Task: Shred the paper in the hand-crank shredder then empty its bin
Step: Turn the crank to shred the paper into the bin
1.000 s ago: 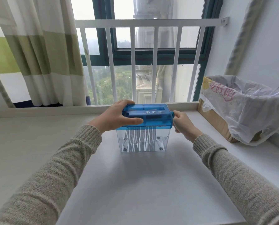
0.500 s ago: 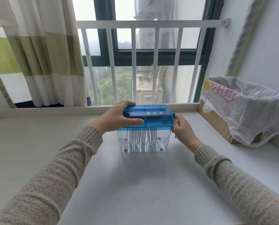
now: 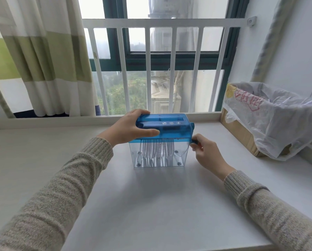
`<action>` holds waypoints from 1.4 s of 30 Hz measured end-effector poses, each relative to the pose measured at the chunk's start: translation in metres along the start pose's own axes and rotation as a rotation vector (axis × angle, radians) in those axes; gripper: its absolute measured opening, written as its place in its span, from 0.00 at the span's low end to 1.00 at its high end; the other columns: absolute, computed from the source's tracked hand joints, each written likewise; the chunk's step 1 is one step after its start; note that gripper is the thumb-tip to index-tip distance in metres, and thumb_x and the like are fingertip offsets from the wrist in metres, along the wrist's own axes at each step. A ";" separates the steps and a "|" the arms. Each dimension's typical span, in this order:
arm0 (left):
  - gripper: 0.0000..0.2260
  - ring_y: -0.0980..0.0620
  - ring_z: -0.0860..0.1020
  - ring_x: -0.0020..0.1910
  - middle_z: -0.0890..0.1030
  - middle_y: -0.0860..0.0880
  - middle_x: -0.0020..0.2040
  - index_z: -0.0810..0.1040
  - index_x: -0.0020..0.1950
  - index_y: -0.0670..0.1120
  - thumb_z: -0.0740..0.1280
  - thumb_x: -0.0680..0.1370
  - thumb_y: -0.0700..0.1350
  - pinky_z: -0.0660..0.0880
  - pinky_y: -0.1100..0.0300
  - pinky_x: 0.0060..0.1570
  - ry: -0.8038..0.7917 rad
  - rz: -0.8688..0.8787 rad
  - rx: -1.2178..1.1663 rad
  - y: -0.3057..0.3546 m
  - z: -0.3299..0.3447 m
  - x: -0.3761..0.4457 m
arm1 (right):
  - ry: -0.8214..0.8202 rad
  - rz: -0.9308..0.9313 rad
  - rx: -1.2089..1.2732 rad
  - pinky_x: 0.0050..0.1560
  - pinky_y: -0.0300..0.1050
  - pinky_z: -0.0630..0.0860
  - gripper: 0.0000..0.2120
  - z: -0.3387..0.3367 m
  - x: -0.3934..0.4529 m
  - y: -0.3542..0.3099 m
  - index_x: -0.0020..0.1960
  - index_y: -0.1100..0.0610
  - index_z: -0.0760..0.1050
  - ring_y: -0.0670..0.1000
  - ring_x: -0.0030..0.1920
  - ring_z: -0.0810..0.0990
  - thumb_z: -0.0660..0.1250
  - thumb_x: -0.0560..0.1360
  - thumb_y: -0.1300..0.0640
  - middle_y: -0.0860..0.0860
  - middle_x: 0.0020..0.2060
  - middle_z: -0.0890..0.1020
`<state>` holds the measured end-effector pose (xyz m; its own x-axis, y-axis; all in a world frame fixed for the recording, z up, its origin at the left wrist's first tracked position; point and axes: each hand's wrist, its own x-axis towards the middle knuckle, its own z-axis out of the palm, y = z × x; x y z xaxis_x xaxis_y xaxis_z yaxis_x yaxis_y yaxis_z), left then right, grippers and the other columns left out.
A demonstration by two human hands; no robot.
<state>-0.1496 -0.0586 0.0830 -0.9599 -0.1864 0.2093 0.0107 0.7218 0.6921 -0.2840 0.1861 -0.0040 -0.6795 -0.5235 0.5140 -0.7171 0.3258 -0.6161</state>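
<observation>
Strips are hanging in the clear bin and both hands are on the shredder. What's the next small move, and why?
Probably another turn of the crank handle. The right hand pinches it low beside the blue shredder head, which the left hand grips. Paper strips hang from the cutters into the clear bin, so the sheet seems not fully through; emptying should wait.

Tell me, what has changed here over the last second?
The right hand, gripping the crank handle, swung it down from beside the blue lid to the level of the clear bin. Paper strips hang lower inside. The left hand still grips the lid; the shredder and the bag-lined box stayed put.
</observation>
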 end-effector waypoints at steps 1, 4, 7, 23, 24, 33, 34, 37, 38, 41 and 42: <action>0.43 0.56 0.75 0.54 0.70 0.55 0.59 0.66 0.69 0.55 0.71 0.59 0.72 0.76 0.64 0.48 0.000 -0.002 0.001 0.000 0.000 0.000 | -0.006 0.001 -0.001 0.35 0.28 0.68 0.06 -0.001 -0.002 -0.001 0.45 0.58 0.74 0.43 0.33 0.74 0.64 0.75 0.68 0.47 0.34 0.77; 0.43 0.56 0.75 0.54 0.70 0.55 0.60 0.66 0.69 0.56 0.71 0.58 0.72 0.76 0.63 0.49 0.003 -0.006 0.004 0.000 0.000 0.000 | -0.021 0.000 -0.010 0.34 0.29 0.68 0.05 -0.004 -0.005 -0.004 0.44 0.59 0.74 0.44 0.32 0.73 0.63 0.75 0.68 0.47 0.33 0.77; 0.43 0.55 0.75 0.54 0.70 0.54 0.60 0.67 0.69 0.56 0.71 0.58 0.71 0.76 0.64 0.49 0.002 -0.010 0.004 0.001 0.000 0.000 | -0.031 0.002 -0.016 0.34 0.31 0.68 0.05 -0.006 -0.005 -0.008 0.44 0.60 0.74 0.46 0.32 0.73 0.63 0.75 0.68 0.49 0.33 0.77; 0.42 0.55 0.75 0.54 0.70 0.55 0.59 0.67 0.69 0.55 0.71 0.59 0.71 0.77 0.62 0.49 -0.002 -0.006 0.000 0.002 0.000 0.000 | -0.079 -0.032 -0.038 0.33 0.35 0.68 0.05 -0.023 -0.027 -0.018 0.45 0.59 0.74 0.46 0.31 0.72 0.62 0.77 0.66 0.48 0.32 0.76; 0.42 0.55 0.76 0.54 0.70 0.55 0.59 0.67 0.69 0.55 0.71 0.59 0.71 0.77 0.62 0.49 -0.002 -0.008 -0.002 0.002 0.000 0.000 | -0.082 -0.030 -0.038 0.33 0.36 0.68 0.05 -0.024 -0.027 -0.018 0.45 0.58 0.74 0.46 0.31 0.72 0.62 0.77 0.66 0.48 0.32 0.76; 0.41 0.55 0.75 0.53 0.70 0.54 0.59 0.67 0.68 0.55 0.72 0.60 0.70 0.76 0.65 0.46 -0.004 -0.002 -0.006 0.002 0.000 0.000 | -0.078 -0.100 -0.059 0.37 0.34 0.73 0.02 -0.034 -0.031 -0.029 0.47 0.59 0.75 0.46 0.38 0.77 0.68 0.75 0.63 0.50 0.37 0.80; 0.40 0.55 0.75 0.53 0.70 0.54 0.59 0.67 0.68 0.55 0.72 0.60 0.70 0.76 0.66 0.45 -0.006 0.000 -0.007 0.002 0.000 0.000 | -0.075 -0.114 -0.064 0.37 0.33 0.73 0.03 -0.036 -0.032 -0.030 0.47 0.60 0.76 0.44 0.39 0.77 0.68 0.74 0.64 0.49 0.37 0.80; 0.40 0.55 0.75 0.53 0.70 0.55 0.59 0.67 0.68 0.55 0.72 0.60 0.69 0.75 0.66 0.45 -0.003 0.001 -0.009 0.002 0.000 0.000 | -0.059 -0.144 -0.073 0.38 0.34 0.73 0.04 -0.041 -0.034 -0.033 0.48 0.61 0.76 0.46 0.37 0.77 0.69 0.74 0.65 0.51 0.37 0.80; 0.39 0.55 0.75 0.53 0.70 0.55 0.59 0.67 0.67 0.55 0.72 0.61 0.69 0.75 0.66 0.45 -0.002 -0.001 -0.010 0.002 0.000 0.000 | -0.053 -0.157 -0.079 0.38 0.35 0.73 0.04 -0.042 -0.034 -0.034 0.48 0.61 0.76 0.47 0.36 0.77 0.70 0.73 0.65 0.51 0.37 0.80; 0.37 0.55 0.75 0.53 0.70 0.56 0.58 0.67 0.67 0.56 0.73 0.63 0.68 0.75 0.66 0.45 -0.007 -0.003 -0.006 0.002 -0.001 0.000 | -0.041 -0.194 -0.106 0.39 0.36 0.74 0.05 -0.045 -0.034 -0.037 0.48 0.61 0.76 0.48 0.36 0.78 0.70 0.73 0.66 0.52 0.38 0.81; 0.36 0.55 0.75 0.53 0.70 0.56 0.58 0.66 0.67 0.56 0.73 0.64 0.67 0.75 0.66 0.45 -0.007 -0.002 -0.003 0.002 0.000 0.000 | -0.031 -0.207 -0.110 0.39 0.35 0.73 0.05 -0.045 -0.034 -0.038 0.47 0.62 0.76 0.48 0.36 0.78 0.69 0.73 0.67 0.52 0.38 0.80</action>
<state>-0.1497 -0.0577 0.0847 -0.9620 -0.1831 0.2026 0.0095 0.7191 0.6948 -0.2407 0.2271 0.0286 -0.5126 -0.6116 0.6027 -0.8542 0.2918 -0.4304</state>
